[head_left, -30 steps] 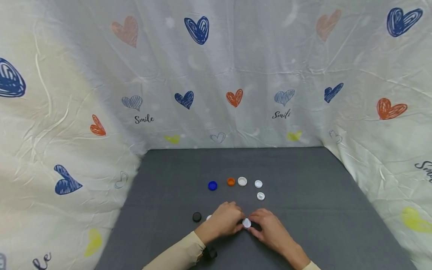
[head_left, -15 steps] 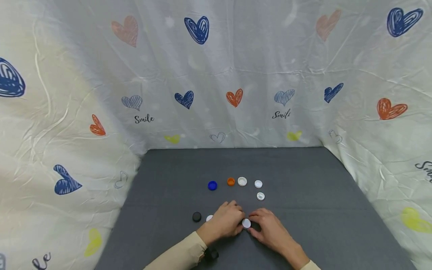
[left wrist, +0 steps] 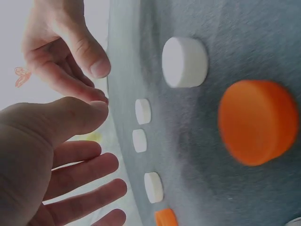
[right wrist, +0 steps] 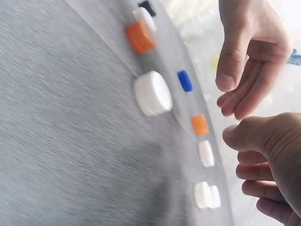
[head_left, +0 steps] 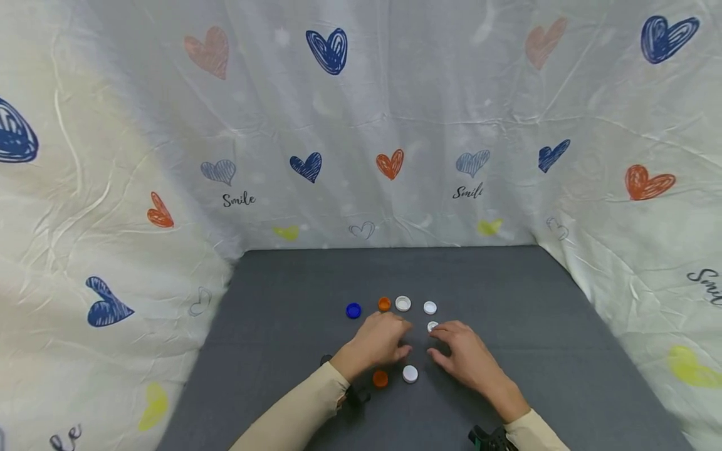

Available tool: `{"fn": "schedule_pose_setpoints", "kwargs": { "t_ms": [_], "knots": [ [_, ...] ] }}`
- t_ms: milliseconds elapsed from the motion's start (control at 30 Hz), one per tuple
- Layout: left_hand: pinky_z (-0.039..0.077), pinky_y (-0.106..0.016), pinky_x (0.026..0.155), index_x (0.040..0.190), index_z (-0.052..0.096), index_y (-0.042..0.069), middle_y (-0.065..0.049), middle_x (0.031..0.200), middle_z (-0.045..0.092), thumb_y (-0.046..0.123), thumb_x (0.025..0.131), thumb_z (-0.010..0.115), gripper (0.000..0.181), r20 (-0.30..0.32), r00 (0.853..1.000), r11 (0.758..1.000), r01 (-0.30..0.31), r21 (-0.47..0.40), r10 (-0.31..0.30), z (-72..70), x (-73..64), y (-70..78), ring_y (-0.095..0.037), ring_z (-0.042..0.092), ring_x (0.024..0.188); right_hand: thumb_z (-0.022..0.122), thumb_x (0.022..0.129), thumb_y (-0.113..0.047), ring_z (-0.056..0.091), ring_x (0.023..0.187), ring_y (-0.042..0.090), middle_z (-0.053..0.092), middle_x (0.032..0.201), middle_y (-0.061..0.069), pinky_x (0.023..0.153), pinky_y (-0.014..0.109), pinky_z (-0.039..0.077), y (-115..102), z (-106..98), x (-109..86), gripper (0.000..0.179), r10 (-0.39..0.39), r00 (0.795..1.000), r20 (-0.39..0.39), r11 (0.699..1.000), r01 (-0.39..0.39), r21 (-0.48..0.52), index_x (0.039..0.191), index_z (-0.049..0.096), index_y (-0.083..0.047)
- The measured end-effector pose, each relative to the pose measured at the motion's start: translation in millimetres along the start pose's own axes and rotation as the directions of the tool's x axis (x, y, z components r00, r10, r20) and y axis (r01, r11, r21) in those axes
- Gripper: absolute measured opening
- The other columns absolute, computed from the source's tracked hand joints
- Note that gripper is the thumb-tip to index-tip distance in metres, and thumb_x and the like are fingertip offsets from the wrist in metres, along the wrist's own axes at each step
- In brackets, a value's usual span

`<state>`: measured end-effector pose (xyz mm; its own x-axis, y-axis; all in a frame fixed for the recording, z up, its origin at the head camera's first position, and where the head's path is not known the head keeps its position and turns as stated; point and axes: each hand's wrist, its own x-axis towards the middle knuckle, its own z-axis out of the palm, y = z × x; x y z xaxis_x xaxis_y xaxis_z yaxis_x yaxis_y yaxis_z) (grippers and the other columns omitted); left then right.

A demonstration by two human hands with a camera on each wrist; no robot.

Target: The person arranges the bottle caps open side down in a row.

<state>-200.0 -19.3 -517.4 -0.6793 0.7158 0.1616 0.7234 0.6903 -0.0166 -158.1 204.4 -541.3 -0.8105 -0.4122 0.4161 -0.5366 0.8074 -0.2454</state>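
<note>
In the head view a white bottle cap (head_left: 410, 374) lies on the grey cloth, with an orange cap (head_left: 380, 378) to its left. My left hand (head_left: 375, 341) is raised beyond these caps, its fingers relaxed and holding nothing. Facing it, my right hand (head_left: 465, 354) also hangs in the air, loosely bent and holding nothing; its fingertips overlap a small white cap (head_left: 432, 326). The left wrist view shows the white cap (left wrist: 185, 62) and the orange cap (left wrist: 257, 122) lying apart on the cloth. Both hands appear above the table in the right wrist view.
Farther back lie a blue cap (head_left: 353, 311), an orange cap (head_left: 384, 304), a white cap (head_left: 403, 304) and a smaller white cap (head_left: 430, 307). A black cap (head_left: 325, 359) is partly hidden by the left forearm. A heart-printed curtain (head_left: 361, 125) surrounds the grey table (head_left: 282, 294).
Both hands have let go of the white cap and moved up and forward from it. The near orange cap, hidden before by the left hand, now shows. The white cap stays in place.
</note>
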Motion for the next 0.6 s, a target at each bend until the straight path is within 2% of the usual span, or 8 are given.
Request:
{"fn": "schedule_pose_setpoints", "kwargs": {
  "t_ms": [200,367,600],
  "knots": [
    [0.053,-0.033,0.057,0.103,0.075,0.022,0.008,0.082,0.071,0.051,0.085,0.075,0.034,-0.016,1.0,1.0,0.014,0.015,-0.014,-2.5,20.6,-1.8,-0.012,0.066,0.071,0.084,0.079,-0.027,0.067,0.104,0.024,0.073,0.107,0.004,0.089,0.047,0.054,11.2,-6.6,11.9,0.037,0.022,1.0,0.0,0.999,-0.022,-0.029,0.109,0.076,-0.007],
    [0.05,-0.029,0.054,0.103,0.076,0.022,0.009,0.08,0.068,0.049,0.084,0.078,0.033,0.005,0.999,0.999,0.037,-0.028,-0.037,-4.3,34.3,-1.6,-0.009,0.063,0.068,0.085,0.08,-0.027,0.067,0.105,0.026,0.074,0.108,0.006,0.09,0.048,0.054,16.5,-7.2,17.9,0.037,0.045,0.999,0.012,0.998,-0.044,-0.034,0.109,0.076,-0.006],
    [0.051,-0.028,0.059,0.113,0.076,0.022,0.007,0.09,0.073,0.046,0.084,0.079,0.038,0.034,0.998,0.995,0.056,-0.083,-0.053,0.3,47.4,-0.8,-0.011,0.065,0.081,0.085,0.08,-0.024,0.067,0.105,0.027,0.074,0.106,0.007,0.09,0.048,0.054,22.6,-6.0,22.9,0.035,0.072,0.997,0.034,0.996,-0.07,-0.048,0.108,0.076,-0.006]
  ]
}}
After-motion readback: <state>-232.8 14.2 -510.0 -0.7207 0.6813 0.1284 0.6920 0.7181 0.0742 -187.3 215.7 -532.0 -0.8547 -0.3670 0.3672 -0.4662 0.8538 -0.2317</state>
